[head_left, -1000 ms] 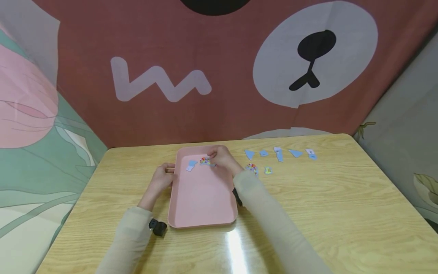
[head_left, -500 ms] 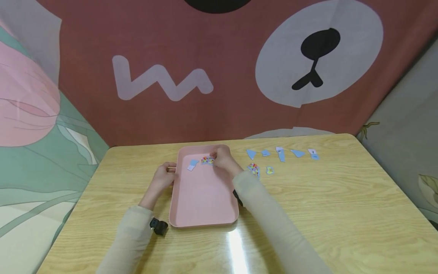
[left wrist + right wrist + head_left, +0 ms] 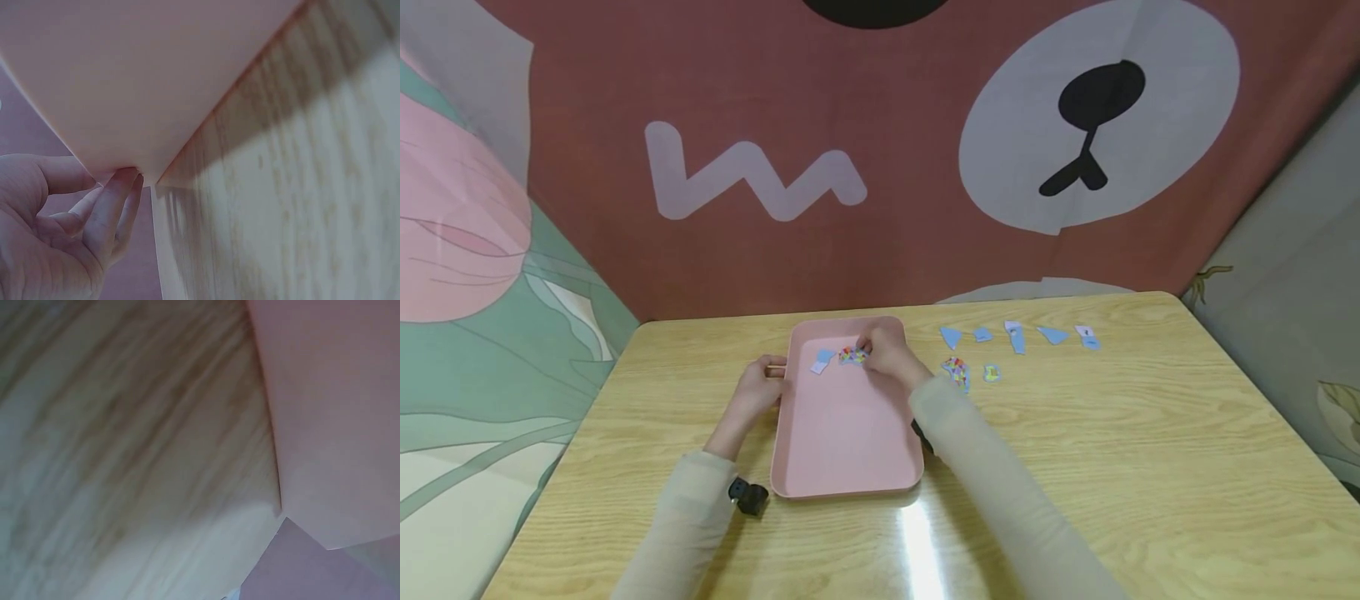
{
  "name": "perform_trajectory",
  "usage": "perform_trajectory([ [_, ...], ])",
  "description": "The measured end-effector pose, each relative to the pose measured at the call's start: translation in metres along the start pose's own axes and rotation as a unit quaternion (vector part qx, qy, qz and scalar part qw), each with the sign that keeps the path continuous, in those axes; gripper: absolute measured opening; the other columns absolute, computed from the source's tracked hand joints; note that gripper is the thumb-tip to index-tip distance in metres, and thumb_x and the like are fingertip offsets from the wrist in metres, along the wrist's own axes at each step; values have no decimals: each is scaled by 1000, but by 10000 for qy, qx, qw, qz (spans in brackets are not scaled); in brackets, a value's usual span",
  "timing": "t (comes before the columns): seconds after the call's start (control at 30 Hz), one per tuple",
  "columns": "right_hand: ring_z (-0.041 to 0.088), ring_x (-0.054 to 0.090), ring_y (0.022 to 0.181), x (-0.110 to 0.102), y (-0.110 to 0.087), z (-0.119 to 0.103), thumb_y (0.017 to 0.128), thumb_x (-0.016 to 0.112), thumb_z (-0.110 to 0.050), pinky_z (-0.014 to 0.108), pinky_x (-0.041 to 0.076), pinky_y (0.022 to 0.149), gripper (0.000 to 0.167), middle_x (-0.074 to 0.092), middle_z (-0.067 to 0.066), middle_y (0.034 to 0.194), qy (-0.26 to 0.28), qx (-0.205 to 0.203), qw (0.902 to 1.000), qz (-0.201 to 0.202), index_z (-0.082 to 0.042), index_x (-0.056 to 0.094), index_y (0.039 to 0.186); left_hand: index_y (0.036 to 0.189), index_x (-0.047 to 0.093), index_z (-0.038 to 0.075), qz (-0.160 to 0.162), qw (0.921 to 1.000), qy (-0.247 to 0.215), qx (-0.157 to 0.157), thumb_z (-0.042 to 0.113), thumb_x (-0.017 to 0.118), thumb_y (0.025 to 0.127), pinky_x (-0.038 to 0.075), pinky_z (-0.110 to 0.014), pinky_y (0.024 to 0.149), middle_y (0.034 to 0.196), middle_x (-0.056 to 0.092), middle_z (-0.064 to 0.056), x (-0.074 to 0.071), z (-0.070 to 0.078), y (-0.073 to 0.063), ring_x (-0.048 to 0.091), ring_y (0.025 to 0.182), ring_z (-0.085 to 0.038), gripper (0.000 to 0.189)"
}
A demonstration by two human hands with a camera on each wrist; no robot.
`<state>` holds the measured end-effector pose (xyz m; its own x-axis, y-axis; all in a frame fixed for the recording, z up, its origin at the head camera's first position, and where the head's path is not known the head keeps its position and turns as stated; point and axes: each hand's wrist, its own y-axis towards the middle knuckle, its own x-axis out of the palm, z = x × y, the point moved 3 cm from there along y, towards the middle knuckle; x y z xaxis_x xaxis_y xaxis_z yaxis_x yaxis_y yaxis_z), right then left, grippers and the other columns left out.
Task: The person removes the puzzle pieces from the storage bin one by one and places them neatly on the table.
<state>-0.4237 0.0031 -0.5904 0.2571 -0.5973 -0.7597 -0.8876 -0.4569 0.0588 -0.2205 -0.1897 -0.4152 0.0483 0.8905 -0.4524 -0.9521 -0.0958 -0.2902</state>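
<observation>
A pink tray [image 3: 850, 433] lies on the wooden table. My left hand [image 3: 756, 390] holds its left side; in the left wrist view the thumb [image 3: 62, 174] lies at the rim and the fingers [image 3: 109, 215] touch the outer wall. Over the tray's far right part, my right hand [image 3: 889, 350] pinches the right end of a flat multicoloured piece [image 3: 850, 356] with a light blue edge. Its fingertips partly cover that piece. To the left, a blue-and-white flat piece [image 3: 822, 361] lies in the tray. The right wrist view shows no hand, only the tray's outer wall [image 3: 337, 425] and table.
Right of the tray, several flat blue pieces [image 3: 1016, 337] lie in a row. Nearer lie a multicoloured curved piece [image 3: 957, 372] and a small yellow-and-blue piece [image 3: 992, 372]. A brown cloth with a bear face [image 3: 910, 250] hangs behind the table [image 3: 1150, 467].
Over the last half second, my right hand and the multicoloured piece have shifted slightly left and nearer within the tray. The left hand stays on the tray's side.
</observation>
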Motion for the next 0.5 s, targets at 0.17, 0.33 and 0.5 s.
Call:
perform_trajectory([
  [0.17,13,58,84,2,-2,-3,59,70,5,22,50,71,42,67,2,90,166,-58,9994,-314,-11,69,98,134,42,-8,-35,10000,-39,30,-2,51,87,57,-30,71,127,52,-30,-1,-1,1,63,96,-29,49],
  [0.33,7,55,82,14,11,20,58,76,1,17,47,71,45,62,-9,86,474,-343,9972,-469,-27,67,92,131,43,-10,-50,9998,-121,144,-2,53,84,57,-28,67,121,54,-30,-3,-2,2,63,86,-23,49],
  [0.5,12,56,85,-10,-12,-16,61,76,6,22,49,73,46,65,-1,91,385,-250,9969,-631,-15,68,101,134,43,-7,-17,10000,-79,41,-2,51,86,56,-26,68,126,52,-29,-1,-2,4,63,91,-24,48],
])
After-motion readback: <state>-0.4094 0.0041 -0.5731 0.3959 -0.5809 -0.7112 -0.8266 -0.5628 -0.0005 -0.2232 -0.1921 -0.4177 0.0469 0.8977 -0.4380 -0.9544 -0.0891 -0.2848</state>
